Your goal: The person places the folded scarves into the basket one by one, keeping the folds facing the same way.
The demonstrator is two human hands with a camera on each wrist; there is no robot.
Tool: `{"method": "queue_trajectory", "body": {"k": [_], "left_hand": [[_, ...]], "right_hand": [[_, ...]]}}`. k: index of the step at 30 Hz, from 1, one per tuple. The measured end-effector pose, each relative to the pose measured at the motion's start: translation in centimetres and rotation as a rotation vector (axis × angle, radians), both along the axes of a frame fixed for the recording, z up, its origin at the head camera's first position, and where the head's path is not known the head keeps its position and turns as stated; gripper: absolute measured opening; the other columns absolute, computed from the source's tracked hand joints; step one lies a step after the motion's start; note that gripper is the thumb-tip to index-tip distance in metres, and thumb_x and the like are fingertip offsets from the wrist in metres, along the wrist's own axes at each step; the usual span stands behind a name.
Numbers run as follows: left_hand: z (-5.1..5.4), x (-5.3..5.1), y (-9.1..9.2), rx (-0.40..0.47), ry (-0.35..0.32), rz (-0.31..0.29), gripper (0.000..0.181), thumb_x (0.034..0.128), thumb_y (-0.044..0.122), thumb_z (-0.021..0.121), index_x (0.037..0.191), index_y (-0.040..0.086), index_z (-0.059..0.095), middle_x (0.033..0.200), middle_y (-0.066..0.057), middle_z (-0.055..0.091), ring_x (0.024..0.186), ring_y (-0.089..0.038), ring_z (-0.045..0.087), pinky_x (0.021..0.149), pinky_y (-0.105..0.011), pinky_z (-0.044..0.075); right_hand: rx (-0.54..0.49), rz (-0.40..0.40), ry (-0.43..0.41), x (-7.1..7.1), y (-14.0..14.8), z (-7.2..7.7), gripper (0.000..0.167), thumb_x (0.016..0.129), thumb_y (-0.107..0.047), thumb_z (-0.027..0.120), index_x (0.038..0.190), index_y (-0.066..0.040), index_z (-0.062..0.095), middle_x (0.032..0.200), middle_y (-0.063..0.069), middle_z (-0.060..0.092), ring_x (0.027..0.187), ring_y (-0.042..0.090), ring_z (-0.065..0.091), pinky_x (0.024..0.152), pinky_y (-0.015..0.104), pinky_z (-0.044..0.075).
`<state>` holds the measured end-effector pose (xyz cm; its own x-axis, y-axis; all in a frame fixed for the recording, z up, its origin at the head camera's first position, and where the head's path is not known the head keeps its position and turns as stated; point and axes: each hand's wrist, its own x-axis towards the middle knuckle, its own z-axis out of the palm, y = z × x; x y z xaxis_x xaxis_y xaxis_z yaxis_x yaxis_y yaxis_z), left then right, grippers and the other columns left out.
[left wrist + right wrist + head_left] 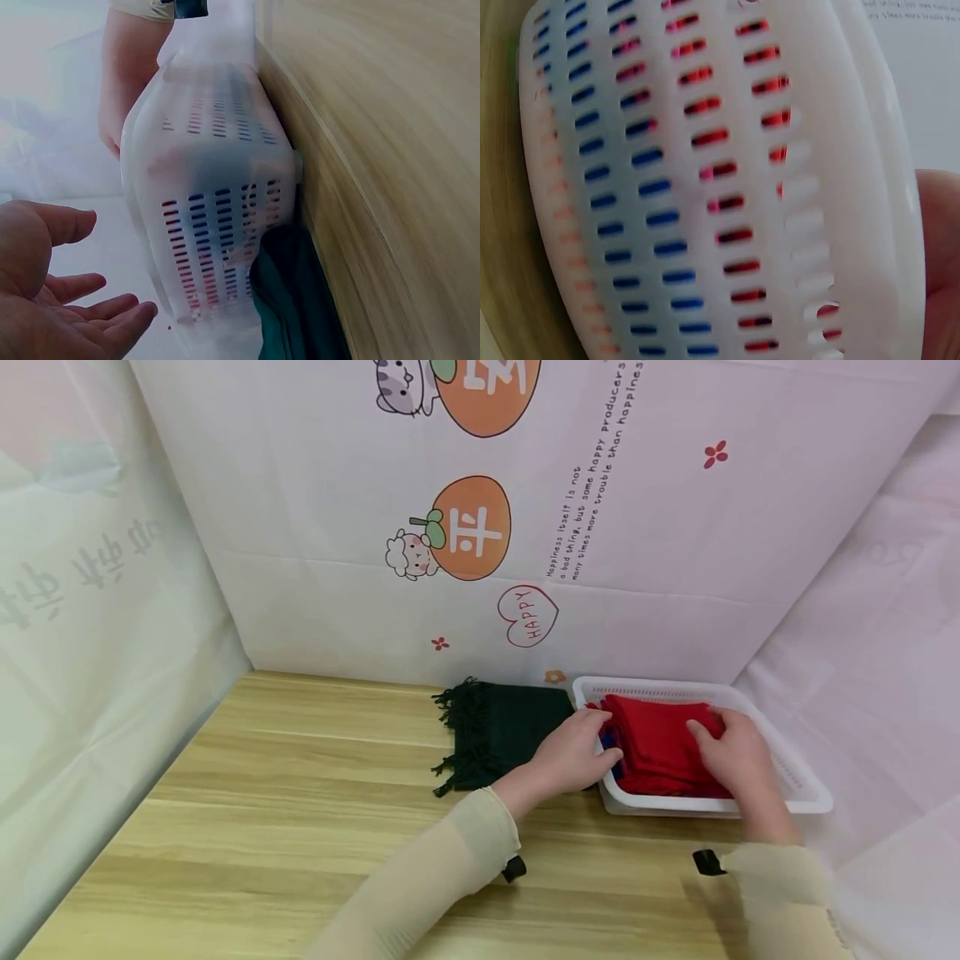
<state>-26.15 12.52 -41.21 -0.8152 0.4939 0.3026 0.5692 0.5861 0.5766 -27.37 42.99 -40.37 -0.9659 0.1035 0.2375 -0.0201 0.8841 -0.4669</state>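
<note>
A folded red cloth (663, 739) lies on top of other folded cloth in a white plastic basket (806, 793). My left hand (573, 752) is at the basket's left rim, its fingers near the red cloth's left edge. In the left wrist view, the fingers of this left hand (71, 289) are spread and loosely bent, with nothing between them. At the cloth's right end, my right hand (738, 752) touches the red fabric with the thumb apart from the fingers. Only a blurred bit of it shows behind the rim in the right wrist view.
A folded dark green fringed scarf (517, 731) lies on the wooden table (300, 793), close against the basket's left side. Blue cloth (664, 217) shows through the basket's slots below the red. A printed white curtain (315, 527) hangs behind the table.
</note>
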Motion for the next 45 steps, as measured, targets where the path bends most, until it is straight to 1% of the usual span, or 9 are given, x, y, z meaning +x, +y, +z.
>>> {"method": "queue_trajectory", "body": {"k": [7, 14, 20, 23, 26, 29, 37, 45], "left_hand": [[-0.1, 0.0, -1.6, 0.018, -0.032, 0.033, 0.062, 0.112, 0.035, 0.069, 0.165, 0.009, 0.051, 0.165, -0.008, 0.055, 0.149, -0.018, 0.054, 0.119, -0.031, 0.048], [0.0, 0.1, -2.7, 0.0, -0.008, 0.058, 0.063, 0.1125, 0.037, 0.068, 0.166, 0.009, 0.049, 0.167, -0.009, 0.053, 0.15, -0.019, 0.053, 0.12, -0.033, 0.048], [0.0, -0.1, -3.9, 0.037, -0.052, 0.089, 0.064, 0.1131, 0.036, 0.067, 0.168, 0.008, 0.048, 0.169, -0.009, 0.05, 0.153, -0.022, 0.051, 0.121, -0.038, 0.047], [-0.2, -0.4, -4.4, 0.053, -0.077, 0.115, 0.065, 0.113, 0.038, 0.067, 0.168, 0.009, 0.047, 0.169, -0.009, 0.05, 0.154, -0.023, 0.051, 0.121, -0.042, 0.048], [-0.5, -0.6, -4.9, 0.05, -0.1, 0.141, 0.067, 0.113, 0.04, 0.067, 0.169, 0.011, 0.046, 0.171, -0.008, 0.048, 0.155, -0.023, 0.05, 0.123, -0.043, 0.047], [-0.8, -0.9, -5.5, 0.05, -0.118, 0.154, 0.067, 0.1131, 0.041, 0.066, 0.17, 0.012, 0.045, 0.171, -0.01, 0.048, 0.155, -0.024, 0.05, 0.123, -0.044, 0.046], [-1.0, -1.3, -7.1, 0.063, -0.138, 0.189, 0.067, 0.1131, 0.04, 0.066, 0.169, 0.01, 0.045, 0.17, -0.011, 0.048, 0.154, -0.026, 0.051, 0.123, -0.046, 0.046], [-1.4, -1.6, -8.8, 0.044, -0.135, 0.224, 0.069, 0.1128, 0.042, 0.066, 0.169, 0.009, 0.045, 0.17, -0.012, 0.047, 0.153, -0.027, 0.051, 0.123, -0.047, 0.046]], "right_hand": [[-0.001, 0.009, 0.03, 0.2, -1.8, 0.3, 0.065, 0.115, -0.036, 0.059, 0.157, 0.012, 0.048, 0.154, 0.044, 0.047, 0.142, 0.064, 0.043, 0.114, 0.078, 0.037], [-0.02, 0.029, 0.039, 0.5, -3.3, 0.7, 0.065, 0.115, -0.037, 0.06, 0.157, 0.011, 0.049, 0.154, 0.042, 0.049, 0.14, 0.063, 0.045, 0.113, 0.078, 0.039], [-0.041, 0.046, 0.018, 0.5, -4.5, 1.0, 0.07, 0.115, -0.042, 0.059, 0.161, 0.009, 0.046, 0.157, 0.041, 0.047, 0.143, 0.063, 0.044, 0.115, 0.078, 0.038], [-0.049, 0.053, 0.009, 0.4, -5.0, 1.1, 0.073, 0.115, -0.045, 0.059, 0.163, 0.007, 0.044, 0.158, 0.041, 0.046, 0.144, 0.062, 0.044, 0.115, 0.078, 0.038], [-0.057, 0.056, -0.003, 0.4, -5.4, 1.1, 0.075, 0.115, -0.047, 0.058, 0.165, 0.006, 0.042, 0.159, 0.04, 0.046, 0.144, 0.061, 0.045, 0.114, 0.078, 0.039], [-0.063, 0.061, -0.011, 0.4, -6.0, 1.1, 0.075, 0.115, -0.048, 0.058, 0.165, 0.005, 0.042, 0.158, 0.039, 0.047, 0.142, 0.059, 0.047, 0.114, 0.077, 0.041], [-0.073, 0.091, -0.035, 0.5, -7.7, 1.2, 0.077, 0.114, -0.049, 0.059, 0.167, 0.004, 0.04, 0.16, 0.037, 0.046, 0.143, 0.057, 0.047, 0.115, 0.076, 0.041], [-0.081, 0.103, -0.063, 0.7, -8.9, 1.6, 0.08, 0.113, -0.052, 0.059, 0.168, 0.002, 0.037, 0.161, 0.037, 0.044, 0.14, 0.057, 0.048, 0.112, 0.076, 0.045]]}}
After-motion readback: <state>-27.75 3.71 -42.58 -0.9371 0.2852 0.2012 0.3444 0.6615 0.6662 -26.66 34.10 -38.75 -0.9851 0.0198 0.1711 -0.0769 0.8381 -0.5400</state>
